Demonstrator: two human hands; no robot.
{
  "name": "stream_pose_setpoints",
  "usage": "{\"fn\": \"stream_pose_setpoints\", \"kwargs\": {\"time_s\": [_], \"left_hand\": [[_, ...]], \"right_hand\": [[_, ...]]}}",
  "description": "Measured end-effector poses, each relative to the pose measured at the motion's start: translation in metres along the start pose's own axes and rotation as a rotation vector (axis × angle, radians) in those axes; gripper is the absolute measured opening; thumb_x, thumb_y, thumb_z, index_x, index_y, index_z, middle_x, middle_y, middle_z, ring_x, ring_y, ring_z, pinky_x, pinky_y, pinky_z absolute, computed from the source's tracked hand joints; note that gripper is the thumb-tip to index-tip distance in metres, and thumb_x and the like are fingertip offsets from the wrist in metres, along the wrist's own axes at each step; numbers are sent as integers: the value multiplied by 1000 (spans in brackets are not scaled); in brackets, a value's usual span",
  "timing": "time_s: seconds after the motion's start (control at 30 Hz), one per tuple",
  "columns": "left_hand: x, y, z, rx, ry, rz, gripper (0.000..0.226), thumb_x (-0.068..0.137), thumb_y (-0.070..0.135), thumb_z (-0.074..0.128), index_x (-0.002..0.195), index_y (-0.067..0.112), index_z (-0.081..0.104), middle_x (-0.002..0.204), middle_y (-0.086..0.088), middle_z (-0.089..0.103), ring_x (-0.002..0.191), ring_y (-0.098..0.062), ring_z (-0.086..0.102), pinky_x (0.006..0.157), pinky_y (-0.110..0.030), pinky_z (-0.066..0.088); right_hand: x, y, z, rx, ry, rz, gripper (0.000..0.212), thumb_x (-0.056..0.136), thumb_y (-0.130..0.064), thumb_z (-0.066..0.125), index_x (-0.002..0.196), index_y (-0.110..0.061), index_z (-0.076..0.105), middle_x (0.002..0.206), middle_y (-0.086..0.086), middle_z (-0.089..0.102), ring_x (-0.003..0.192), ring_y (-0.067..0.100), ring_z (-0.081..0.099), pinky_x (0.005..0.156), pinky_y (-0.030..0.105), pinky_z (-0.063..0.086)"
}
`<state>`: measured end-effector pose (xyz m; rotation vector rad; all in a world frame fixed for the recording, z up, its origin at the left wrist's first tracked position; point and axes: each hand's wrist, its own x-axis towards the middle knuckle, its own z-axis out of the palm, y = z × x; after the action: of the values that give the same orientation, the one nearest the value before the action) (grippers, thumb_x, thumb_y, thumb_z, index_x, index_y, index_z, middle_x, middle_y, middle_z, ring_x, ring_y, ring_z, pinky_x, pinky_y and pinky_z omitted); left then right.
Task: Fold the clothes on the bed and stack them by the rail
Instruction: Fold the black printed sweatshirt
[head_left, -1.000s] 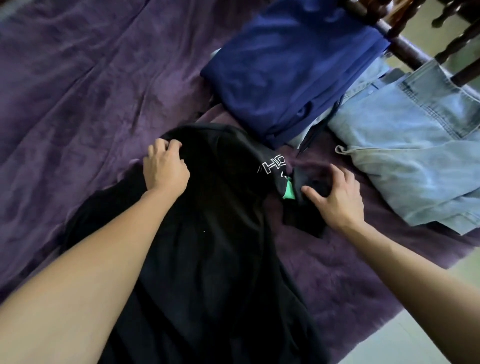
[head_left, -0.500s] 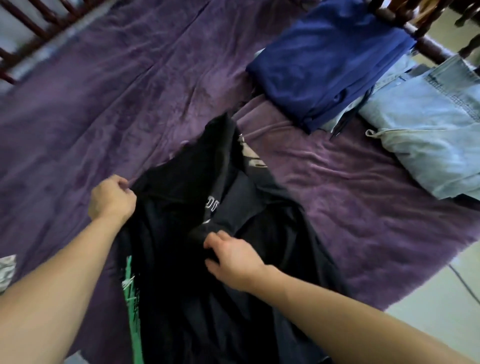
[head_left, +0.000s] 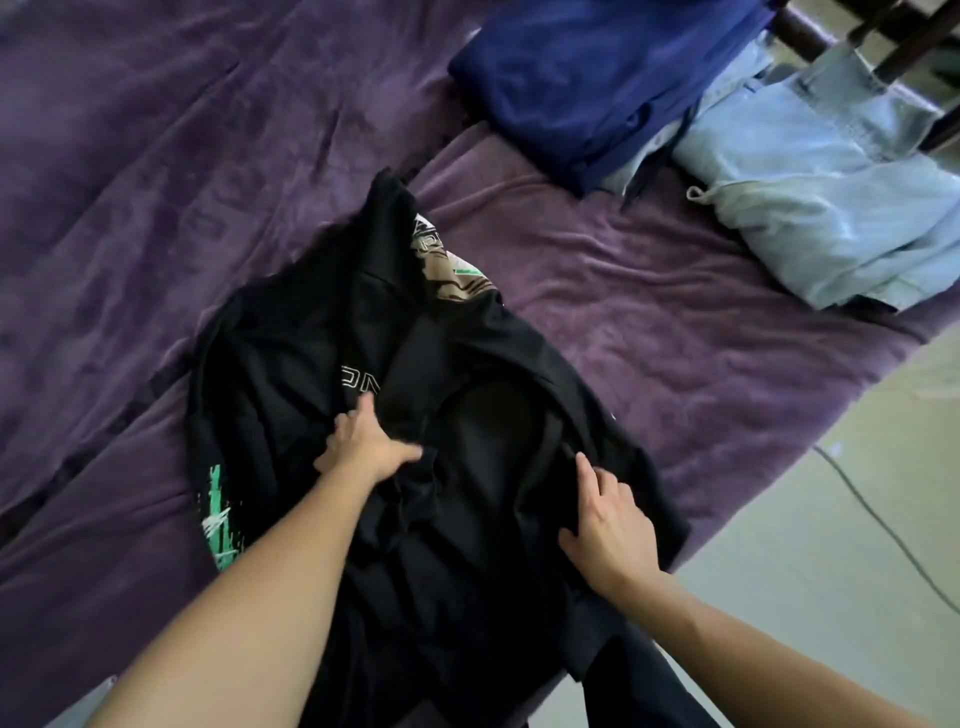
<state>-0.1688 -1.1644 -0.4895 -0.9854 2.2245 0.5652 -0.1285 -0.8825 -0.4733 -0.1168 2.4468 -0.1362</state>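
A black printed shirt (head_left: 322, 364) lies rumpled on the purple bed cover (head_left: 675, 332), with green print at its left edge and a tan graphic near its top. My left hand (head_left: 363, 441) lies on the shirt's middle with fingers spread flat, pressing the cloth. My right hand (head_left: 608, 525) rests on the shirt's right side, fingers extended along a fold. A folded navy garment (head_left: 587, 78) and folded light-blue jeans (head_left: 831, 208) sit at the far right beside the dark wooden rail (head_left: 800, 28).
The bed's right edge drops to a pale floor (head_left: 831, 545), where a thin cable (head_left: 883, 525) runs. Wide purple cover stretches to the left and back.
My left hand moved from the shirt's left edge to its middle. My right hand slid right to the shirt's right side. The shirt now lies flatter and more spread out.
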Motion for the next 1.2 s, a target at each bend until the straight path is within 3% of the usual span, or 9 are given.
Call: {"fn": "stream_pose_setpoints", "kwargs": {"time_s": [0.23, 0.37, 0.43, 0.53, 0.6, 0.73, 0.9, 1.03, 1.2], "left_hand": [[-21, -78, -32, 355, 275, 79, 46, 77, 14, 61, 122, 25, 59, 117, -9, 57, 111, -32, 52, 87, -41, 46], [-30, -119, -64, 515, 246, -69, 45, 81, 27, 63, 125, 31, 56, 128, -7, 46, 120, -30, 39, 97, -43, 35], [-31, -119, -68, 475, 297, -53, 45, 80, 27, 64, 124, 27, 57, 129, -9, 45, 120, -31, 39, 98, -44, 35], [-26, -92, -63, 350, 391, 99, 42, 81, 23, 62, 123, 21, 58, 126, -12, 48, 118, -33, 42, 97, -44, 36], [-20, -63, -56, 271, 391, 196, 41, 83, 22, 62, 124, 20, 57, 128, -12, 48, 119, -33, 42, 97, -44, 36], [-3, -7, -47, 162, 384, 303, 41, 86, 26, 61, 126, 17, 55, 129, -14, 47, 120, -34, 43, 98, -44, 37], [33, 35, -64, 150, 431, 301, 43, 89, 30, 59, 129, 16, 52, 131, -16, 45, 120, -37, 43, 98, -46, 37], [68, 78, -78, -21, 429, 238, 48, 92, 36, 55, 134, 16, 47, 135, -17, 43, 124, -36, 42, 101, -44, 36], [114, 138, -86, -311, 374, 146, 75, 82, 57, 58, 140, 13, 42, 143, -11, 45, 131, -29, 42, 107, -34, 33]], "right_hand": [[-42, -6, 16, 80, 512, -394, 34, 71, -5, 64, 102, -18, 72, 91, -5, 65, 82, 26, 58, 55, 34, 50], [-72, -23, 39, -99, 347, -667, 29, 65, -24, 67, 93, -28, 74, 95, -11, 69, 81, 20, 65, 55, 26, 49], [-67, -21, 39, 50, 352, -571, 19, 67, -27, 77, 86, -29, 75, 101, -9, 69, 89, 21, 65, 61, 30, 51], [-36, -2, 18, 329, 411, -17, 42, 79, -39, 73, 117, -22, 65, 130, 3, 56, 116, 30, 51, 86, 43, 47], [-14, 11, 3, 325, 153, 227, 57, 80, -54, 66, 127, -23, 54, 129, 4, 54, 120, 31, 51, 91, 43, 45], [16, 27, -16, 370, 123, 91, 23, 86, -44, 62, 78, -23, 60, 81, 7, 67, 89, 35, 64, 65, 35, 47], [64, 109, -68, 322, 415, 353, 33, 92, -44, 52, 104, -18, 68, 107, 17, 68, 99, 41, 61, 82, 45, 49], [82, 148, -83, 52, 346, 208, 40, 91, -54, 43, 75, -20, 55, 93, 13, 68, 89, 36, 62, 64, 36, 43], [96, 129, -86, -43, 389, -47, 41, 79, -60, 63, 106, -29, 63, 97, -3, 68, 92, 26, 64, 68, 36, 47]]}}
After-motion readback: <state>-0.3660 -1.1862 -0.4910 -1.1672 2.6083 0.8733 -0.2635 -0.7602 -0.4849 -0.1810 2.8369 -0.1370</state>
